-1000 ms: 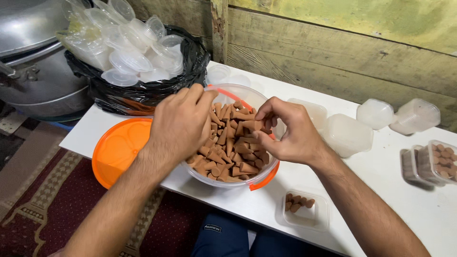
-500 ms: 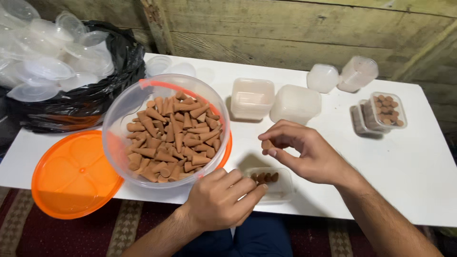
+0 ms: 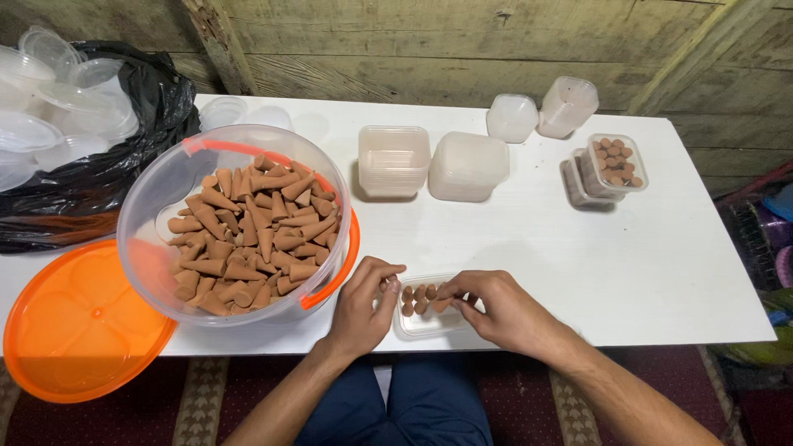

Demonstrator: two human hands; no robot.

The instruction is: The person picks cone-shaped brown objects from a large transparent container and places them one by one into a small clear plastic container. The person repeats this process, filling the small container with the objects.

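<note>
Both hands work at the lower centre of the frame, over a small clear tray [image 3: 425, 318] at the near edge of the white table [image 3: 661, 272]; the left hand [image 3: 363, 310] rests against the tray's left side, fingers curled together, apparently steadying it, though whether it pinches a cone cannot be told; the right hand [image 3: 504, 310] pinches a brown cone [image 3: 440, 304] at its fingertips, standing it beside the cones already upright in a row; the large clear tub of cones [image 3: 239, 231] sits just left, within easy reach, its orange lid [image 3: 78, 322] set aside at lower left; stacked empty containers [image 3: 434, 163] stand at centre; a filled tray [image 3: 615, 163] sits upper right; a black bag of lids [image 3: 91, 149] lies upper left.
</note>
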